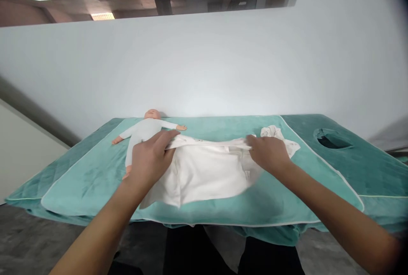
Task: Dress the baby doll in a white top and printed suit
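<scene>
A white baby garment (204,173) lies spread on a teal padded table (95,173). My left hand (149,158) is closed on the garment's upper left edge. Over at the upper right edge, my right hand (269,154) pinches the cloth, and the far edge is pulled taut between the two hands. A baby doll (145,132) in a pale grey suit lies on its back at the far left of the table, just beyond my left hand. More bunched white cloth (277,132) sits behind my right hand.
A lighter teal cover with white piping (334,177) lies over the table. A face hole (331,139) is sunk into the darker right end. A plain white wall (223,66) stands directly behind the table. Grey floor shows below the near edge.
</scene>
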The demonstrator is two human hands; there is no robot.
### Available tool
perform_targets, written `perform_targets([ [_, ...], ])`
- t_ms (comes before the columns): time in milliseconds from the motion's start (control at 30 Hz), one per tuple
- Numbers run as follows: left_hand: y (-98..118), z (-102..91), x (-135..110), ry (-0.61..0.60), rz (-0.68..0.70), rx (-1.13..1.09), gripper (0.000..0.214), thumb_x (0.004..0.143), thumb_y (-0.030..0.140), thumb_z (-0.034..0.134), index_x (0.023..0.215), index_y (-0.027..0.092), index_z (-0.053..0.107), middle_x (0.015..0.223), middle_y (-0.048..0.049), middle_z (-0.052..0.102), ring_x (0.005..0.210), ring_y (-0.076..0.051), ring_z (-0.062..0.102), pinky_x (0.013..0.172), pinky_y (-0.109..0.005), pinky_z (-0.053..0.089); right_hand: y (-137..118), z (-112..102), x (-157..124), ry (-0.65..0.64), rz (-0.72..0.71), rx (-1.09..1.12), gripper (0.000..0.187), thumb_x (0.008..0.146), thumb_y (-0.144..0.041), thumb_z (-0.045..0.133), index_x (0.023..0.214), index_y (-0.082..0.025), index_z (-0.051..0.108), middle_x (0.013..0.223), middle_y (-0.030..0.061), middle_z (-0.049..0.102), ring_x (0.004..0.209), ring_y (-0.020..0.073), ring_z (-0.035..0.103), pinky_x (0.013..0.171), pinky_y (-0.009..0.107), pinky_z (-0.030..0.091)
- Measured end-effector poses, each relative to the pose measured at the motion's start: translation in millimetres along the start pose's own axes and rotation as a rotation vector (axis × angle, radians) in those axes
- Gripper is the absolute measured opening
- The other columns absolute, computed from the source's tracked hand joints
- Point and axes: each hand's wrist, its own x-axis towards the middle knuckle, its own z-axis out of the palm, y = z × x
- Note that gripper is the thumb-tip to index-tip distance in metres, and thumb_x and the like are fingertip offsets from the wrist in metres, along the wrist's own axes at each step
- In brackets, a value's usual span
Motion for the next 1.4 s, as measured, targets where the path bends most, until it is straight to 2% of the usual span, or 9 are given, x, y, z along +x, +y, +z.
perform_targets([
  [267, -23, 28.6, 28, -0.251, -0.172, 0.231, 0.036, 0.098, 0.042, 0.036, 0.114, 0.022, 0.062, 0.079, -0.0091, 0.071, 0.072, -0.029, 0.065, 0.06, -0.032, 0.034, -8, -20, 4, -0.116, -0.009, 0.034, 0.031, 0.096, -0.04, 0.05, 0.104, -0.018, 0.07, 0.095, 0.0179, 0.07, 0.091, 0.0313, 0.068, 0.072, 0.036, 0.043],
  [433, 21, 36.2, 35, -0.245, -0.048, 0.121, 0.032, 0.1, 0.039, 0.036, 0.109, 0.023, 0.062, 0.082, -0.0062, 0.072, 0.074, -0.026, 0.067, 0.059, -0.032, 0.033, -59, -28, 7, -0.045, -0.312, 0.417, 0.05, 0.089, -0.04, 0.062, 0.136, -0.024, 0.054, 0.127, 0.0131, 0.064, 0.105, 0.0273, 0.064, 0.079, 0.032, 0.044],
  [567, 55, 13.1, 45, -0.258, 0.033, 0.161, 0.024, 0.097, 0.033, 0.041, 0.1, 0.021, 0.063, 0.081, -0.0062, 0.072, 0.072, -0.025, 0.067, 0.056, -0.031, 0.029, -86, -13, 34, -0.015, -0.441, 0.686, 0.034, 0.092, -0.042, 0.056, 0.121, -0.025, 0.062, 0.112, 0.0062, 0.07, 0.096, 0.0234, 0.064, 0.074, 0.028, 0.042],
  [700, 37, -3.3, 45, -0.236, -0.058, 0.222, 0.021, 0.093, 0.029, 0.045, 0.096, 0.019, 0.063, 0.08, -0.0081, 0.071, 0.071, -0.025, 0.066, 0.056, -0.03, 0.032, -64, 10, 66, 0.047, -0.307, 0.731, 0.026, 0.094, -0.045, 0.051, 0.098, -0.024, 0.066, 0.095, 0.003, 0.072, 0.084, 0.0208, 0.061, 0.066, 0.026, 0.037],
  [800, 7, 5.0, 38, -0.168, -0.141, 0.173, 0.018, 0.091, 0.028, 0.047, 0.094, 0.019, 0.063, 0.086, -0.0081, 0.071, 0.075, -0.025, 0.066, 0.06, -0.032, 0.037, -36, 22, 72, 0.081, -0.203, 0.646, 0.024, 0.094, -0.041, 0.048, 0.094, -0.024, 0.066, 0.089, 0.0025, 0.072, 0.079, 0.02, 0.06, 0.064, 0.026, 0.034],
  [967, -14, 28.3, 26, -0.021, -0.192, -0.217, 0.017, 0.09, 0.026, 0.045, 0.093, 0.021, 0.062, 0.096, -0.006, 0.069, 0.092, -0.024, 0.065, 0.074, -0.032, 0.047, -19, 26, 52, 0.205, -0.205, 0.581, 0.027, 0.095, -0.032, 0.044, 0.109, -0.025, 0.067, 0.1, 0.0031, 0.074, 0.089, 0.0222, 0.064, 0.07, 0.028, 0.038],
  [1100, -16, 32.9, 21, -0.035, -0.315, -0.472, 0.015, 0.089, 0.028, 0.047, 0.094, 0.023, 0.06, 0.082, -0.0005, 0.068, 0.076, -0.019, 0.063, 0.066, -0.029, 0.048, -14, 25, 38, 0.293, -0.221, 0.724, 0.034, 0.097, -0.027, 0.039, 0.121, -0.027, 0.063, 0.115, 0.0019, 0.072, 0.098, 0.021, 0.066, 0.078, 0.028, 0.043],
  [1267, -33, 37.9, 13, -0.018, -0.309, -0.16, 0.019, 0.086, 0.027, 0.052, 0.101, 0.022, 0.062, 0.085, -0.0025, 0.071, 0.077, -0.021, 0.064, 0.064, -0.03, 0.042, 5, 20, 27, 0.231, -0.075, 0.441, 0.036, 0.095, -0.031, 0.045, 0.128, -0.027, 0.059, 0.098, 0.0035, 0.075, 0.086, 0.0257, 0.067, 0.068, 0.031, 0.04],
  [1400, -42, 49.7, 3, -0.132, -0.201, 0.119, 0.021, 0.091, 0.033, 0.05, 0.102, 0.021, 0.064, 0.096, -0.0067, 0.073, 0.082, -0.025, 0.066, 0.061, -0.032, 0.036, 10, 16, 17, 0.181, 0.006, 0.191, 0.035, 0.095, -0.032, 0.046, 0.128, -0.026, 0.056, 0.11, 0.0072, 0.074, 0.086, 0.0266, 0.068, 0.061, 0.031, 0.034],
])
